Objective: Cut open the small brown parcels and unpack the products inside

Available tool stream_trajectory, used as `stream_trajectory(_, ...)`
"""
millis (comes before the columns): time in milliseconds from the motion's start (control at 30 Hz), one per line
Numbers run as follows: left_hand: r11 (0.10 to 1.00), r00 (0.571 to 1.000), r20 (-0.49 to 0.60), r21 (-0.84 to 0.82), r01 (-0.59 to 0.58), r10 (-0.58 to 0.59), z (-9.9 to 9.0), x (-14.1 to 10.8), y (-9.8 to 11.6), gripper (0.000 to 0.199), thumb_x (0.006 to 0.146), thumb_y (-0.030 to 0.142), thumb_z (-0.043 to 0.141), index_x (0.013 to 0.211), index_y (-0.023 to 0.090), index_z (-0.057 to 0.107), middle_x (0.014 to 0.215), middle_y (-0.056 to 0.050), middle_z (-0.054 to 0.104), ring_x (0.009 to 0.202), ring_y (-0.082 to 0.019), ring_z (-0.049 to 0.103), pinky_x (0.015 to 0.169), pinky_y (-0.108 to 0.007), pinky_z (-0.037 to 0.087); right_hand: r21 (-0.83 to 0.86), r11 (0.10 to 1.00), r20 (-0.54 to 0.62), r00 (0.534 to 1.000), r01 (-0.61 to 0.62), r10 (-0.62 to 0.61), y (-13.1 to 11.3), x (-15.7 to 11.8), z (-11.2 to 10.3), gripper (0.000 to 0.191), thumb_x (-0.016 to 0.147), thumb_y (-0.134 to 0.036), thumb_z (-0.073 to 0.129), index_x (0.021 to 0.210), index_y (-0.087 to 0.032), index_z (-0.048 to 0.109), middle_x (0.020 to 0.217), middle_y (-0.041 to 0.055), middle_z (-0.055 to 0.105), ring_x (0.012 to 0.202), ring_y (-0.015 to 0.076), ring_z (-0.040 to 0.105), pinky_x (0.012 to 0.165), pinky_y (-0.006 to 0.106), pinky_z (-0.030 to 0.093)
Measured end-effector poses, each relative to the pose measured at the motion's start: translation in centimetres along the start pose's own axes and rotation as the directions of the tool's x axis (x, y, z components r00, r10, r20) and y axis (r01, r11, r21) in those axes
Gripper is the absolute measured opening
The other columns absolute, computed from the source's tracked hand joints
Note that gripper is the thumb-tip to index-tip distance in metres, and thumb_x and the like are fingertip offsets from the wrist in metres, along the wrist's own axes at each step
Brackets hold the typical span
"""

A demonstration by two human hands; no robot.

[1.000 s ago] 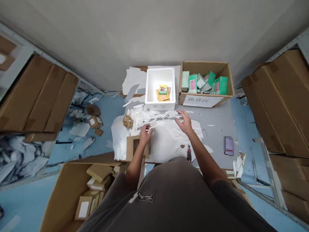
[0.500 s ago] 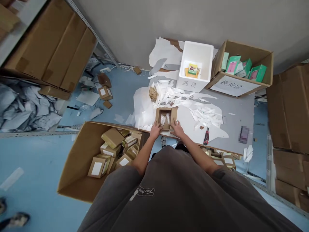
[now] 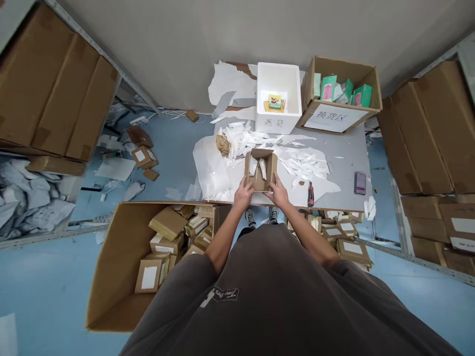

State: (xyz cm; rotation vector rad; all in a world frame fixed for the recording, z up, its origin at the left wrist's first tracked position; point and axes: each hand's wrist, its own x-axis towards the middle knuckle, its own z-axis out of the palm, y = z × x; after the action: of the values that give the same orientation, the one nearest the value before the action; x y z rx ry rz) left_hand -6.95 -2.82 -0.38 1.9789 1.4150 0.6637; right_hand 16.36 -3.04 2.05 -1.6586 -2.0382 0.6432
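Observation:
A small open cardboard box (image 3: pixel 261 184) is held between my two hands at the table's front edge, its open top facing up. White paper pieces (image 3: pixel 262 168) lie inside it. My left hand (image 3: pixel 244 194) grips the box's near left corner, and my right hand (image 3: pixel 278 192) grips the near right corner. Behind and around the box are white paper strips (image 3: pixel 305 161) and a crumpled brown paper ball (image 3: pixel 222 144). A red and black cutter (image 3: pixel 310 195) lies to the right of my right hand.
At the table's back stand a white foam box (image 3: pixel 279 125) and a carton (image 3: pixel 309 117) of green packets. A phone-like object (image 3: pixel 359 183) lies at the right. A large carton (image 3: pixel 111 277) with small boxes stands at left; shelves (image 3: pixel 141 94) flank the table.
The small box has tilted, its walls now standing higher in view, and my fingers have closed on its near corners. The whole view has shifted, moving the table's contents leftward.

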Motion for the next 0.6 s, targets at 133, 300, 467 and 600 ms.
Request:
stream_trajectory(133, 1.0, 0.997, 0.077, 0.002, 0.029, -0.029, 0.1, 0.6, 2.3, 0.03, 0.099, 0.015, 0.057, 0.113, 0.027, 0.079, 0.154, -0.004, 0.065, 0.171, -0.03, 0.015, 0.133, -0.056, 0.042, 0.047, 0.998, -0.06, 0.998, -0.03, 0.032, 0.3, -1.5, -1.6, 0.017, 0.091, -0.032, 0.083, 0.099, -0.024, 0.07, 0.181, 0.0133, 0.027, 0.156, 0.0387, 0.047, 0.108, 0.053, 0.059)
stream_trajectory(300, 0.997, 0.995, 0.101, 0.075, -0.008, 0.0, 1.6, 0.5, 4.9, 0.03, 0.102, 0.019, 0.056, 0.115, 0.028, 0.082, 0.158, -0.002, 0.061, 0.171, -0.031, 0.016, 0.135, -0.053, 0.04, 0.077, 0.997, -0.087, 0.996, -0.022, 0.029, 1.7, -3.2, -3.9, 0.02, 0.09, -0.036, 0.084, 0.098, -0.024, 0.07, 0.181, 0.0131, 0.026, 0.157, 0.0392, 0.046, 0.11, 0.053, 0.057)
stream_trajectory(467, 0.986, 0.993, 0.117, 0.162, -0.045, 0.027, 5.1, 0.6, 7.0, 0.029, 0.103, 0.019, 0.056, 0.108, 0.028, 0.083, 0.16, -0.002, 0.059, 0.171, -0.032, 0.014, 0.133, -0.053, 0.042, 0.088, 0.995, -0.093, 0.994, -0.051, 0.059, 5.1, -5.6, -5.3, 0.022, 0.09, -0.037, 0.085, 0.1, -0.023, 0.07, 0.181, 0.014, 0.027, 0.158, 0.0395, 0.043, 0.109, 0.053, 0.057)
stream_trajectory(600, 0.972, 0.976, 0.215, 0.232, -0.029, -0.022, 9.2, 0.8, 7.5, 0.025, 0.1, 0.017, 0.06, 0.11, 0.026, 0.082, 0.165, -0.003, 0.055, 0.171, -0.032, 0.016, 0.135, -0.054, 0.038, 0.116, 0.976, 0.005, 0.983, -0.184, 0.185, 8.8, -7.0, -4.1, 0.028, 0.083, -0.034, 0.091, 0.094, -0.022, 0.069, 0.178, 0.0177, 0.031, 0.154, 0.0397, 0.048, 0.112, 0.055, 0.056)
